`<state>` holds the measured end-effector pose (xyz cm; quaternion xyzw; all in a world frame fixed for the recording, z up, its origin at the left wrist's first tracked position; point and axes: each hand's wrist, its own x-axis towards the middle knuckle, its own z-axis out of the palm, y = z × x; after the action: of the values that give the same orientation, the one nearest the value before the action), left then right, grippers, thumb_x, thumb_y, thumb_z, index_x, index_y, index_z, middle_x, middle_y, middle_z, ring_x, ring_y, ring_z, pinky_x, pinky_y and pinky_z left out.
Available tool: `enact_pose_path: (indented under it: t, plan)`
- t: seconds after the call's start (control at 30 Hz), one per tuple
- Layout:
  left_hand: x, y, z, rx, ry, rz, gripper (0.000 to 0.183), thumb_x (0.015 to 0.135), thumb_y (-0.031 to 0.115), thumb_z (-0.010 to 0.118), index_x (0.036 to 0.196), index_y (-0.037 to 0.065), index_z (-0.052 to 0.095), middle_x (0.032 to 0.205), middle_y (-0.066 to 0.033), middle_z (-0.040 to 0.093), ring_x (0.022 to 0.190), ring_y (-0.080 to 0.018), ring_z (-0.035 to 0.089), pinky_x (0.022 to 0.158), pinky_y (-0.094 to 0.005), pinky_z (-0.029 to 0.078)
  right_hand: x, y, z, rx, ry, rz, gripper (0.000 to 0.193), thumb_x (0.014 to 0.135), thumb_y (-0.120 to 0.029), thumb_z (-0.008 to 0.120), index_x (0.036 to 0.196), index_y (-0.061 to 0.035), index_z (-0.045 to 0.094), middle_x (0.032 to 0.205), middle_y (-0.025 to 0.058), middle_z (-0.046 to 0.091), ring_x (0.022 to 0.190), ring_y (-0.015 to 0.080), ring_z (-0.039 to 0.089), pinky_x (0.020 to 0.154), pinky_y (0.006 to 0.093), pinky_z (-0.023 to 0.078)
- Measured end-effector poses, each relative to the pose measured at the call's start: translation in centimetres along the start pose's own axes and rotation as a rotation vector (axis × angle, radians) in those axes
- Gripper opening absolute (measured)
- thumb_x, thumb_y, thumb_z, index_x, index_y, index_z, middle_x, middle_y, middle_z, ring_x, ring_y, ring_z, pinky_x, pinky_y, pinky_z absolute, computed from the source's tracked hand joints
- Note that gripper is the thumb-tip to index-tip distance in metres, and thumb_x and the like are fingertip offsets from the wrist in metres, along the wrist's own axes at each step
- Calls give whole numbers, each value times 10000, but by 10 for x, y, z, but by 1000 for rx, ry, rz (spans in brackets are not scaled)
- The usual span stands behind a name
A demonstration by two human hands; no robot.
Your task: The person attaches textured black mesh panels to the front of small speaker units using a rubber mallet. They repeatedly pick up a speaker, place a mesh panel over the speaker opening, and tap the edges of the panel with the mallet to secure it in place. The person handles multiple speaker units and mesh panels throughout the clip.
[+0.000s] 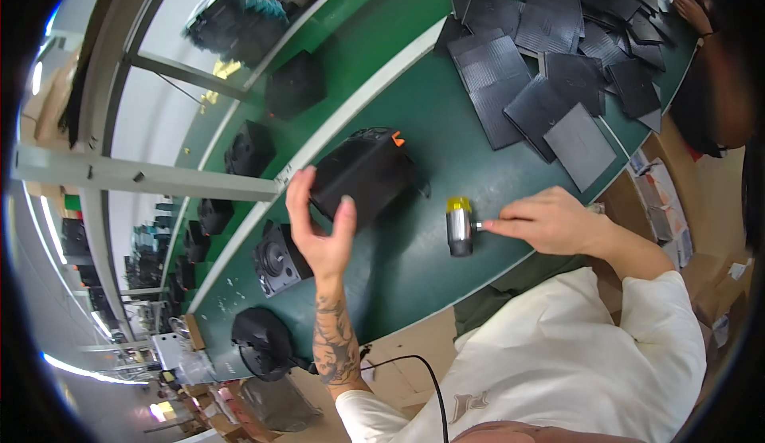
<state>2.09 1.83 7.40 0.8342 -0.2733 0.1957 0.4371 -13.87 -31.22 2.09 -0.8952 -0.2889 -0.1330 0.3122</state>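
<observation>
My right hand [550,220] is closed round the handle of a mallet [460,232], which has a metal head with a yellow face and a dark face. The mallet head hangs over the green bench [414,284]. My left hand [323,240], thumb and fingers apart, is at the near left end of a black box-shaped cabinet [366,176]; whether it touches the cabinet I cannot tell. An orange piece [398,139] shows at the cabinet's far end. Left of my left hand stands a black speaker box [276,261] with a round cone.
Black flat panels [550,25] lie heaped at the far right, near another person's hand [693,9]. Black boxes [249,147] stand along a green conveyor [343,45] behind a pale rail. A black-covered object [261,338] sits at the lower left. A metal post [159,174] juts in.
</observation>
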Motion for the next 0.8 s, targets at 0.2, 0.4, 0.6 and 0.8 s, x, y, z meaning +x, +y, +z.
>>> enact_pose_path:
  t: [0.2,0.4,0.6,0.8]
  plan:
    - [168,0,44,36,-121,-206,465,818,225,823,1220,14,721,1230,-142,708,1162,-252,656,1044,-353,478,30,-2,7,-179,-72,42,389,851,-135,640,1234,-117,707,1138,49,676,1193,255,559,984,403,456]
    - [287,-41,148,401,-176,-147,545,831,487,720,1229,117,749,1291,-125,697,1215,-345,635,1023,-514,486,29,-28,35,215,119,-102,395,832,-129,682,1222,-68,697,1126,93,673,1017,247,646,879,369,530]
    - [321,-44,198,429,-402,-189,756,934,749,495,1353,144,667,1472,-142,563,1412,-397,441,1055,-730,346,16,-26,61,509,-21,70,418,833,-95,720,1245,-26,695,957,66,687,824,215,652,701,339,565]
    - [325,-167,90,697,-410,-103,1042,886,854,411,1549,51,444,1595,-267,391,1533,-399,282,1246,-534,191,26,-25,56,638,-64,146,352,893,-69,716,1236,8,685,847,86,677,728,231,642,620,340,556]
